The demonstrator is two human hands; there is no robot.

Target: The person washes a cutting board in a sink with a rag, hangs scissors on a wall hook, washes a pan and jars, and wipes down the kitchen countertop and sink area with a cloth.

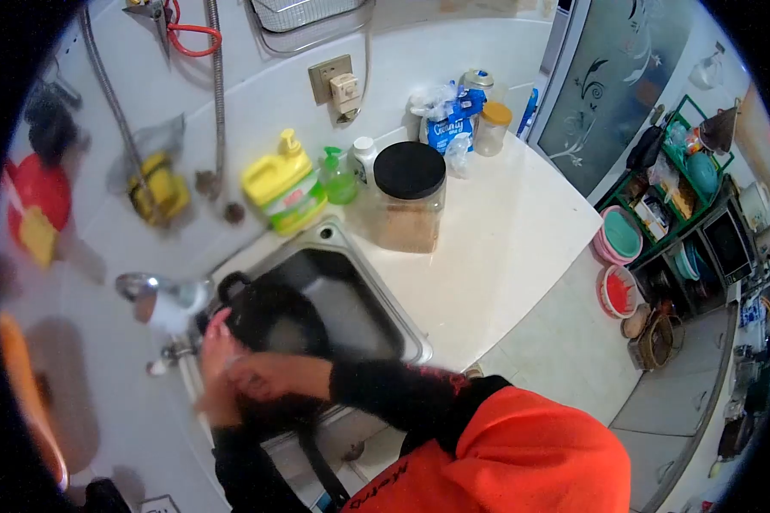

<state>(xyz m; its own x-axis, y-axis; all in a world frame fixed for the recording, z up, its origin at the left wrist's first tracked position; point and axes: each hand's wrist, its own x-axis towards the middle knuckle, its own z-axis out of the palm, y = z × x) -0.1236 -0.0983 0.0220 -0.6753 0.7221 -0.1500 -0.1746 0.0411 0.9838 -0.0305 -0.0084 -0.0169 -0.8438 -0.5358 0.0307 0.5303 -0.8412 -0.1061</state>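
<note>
Two bare hands meet over the sink (pixel 364 308), the right hand (pixel 267 377) curled against the left hand (pixel 217 385); blur leaves me unable to tell whether their fingers pinch anything. Beneath and just beyond the fingers, a black pan (pixel 287 316) sits in the sink. Close ahead of the left fingertips is the faucet (pixel 180 308); well right of them, a black-lidded jar (pixel 412 214) stands on the table (pixel 496 248).
</note>
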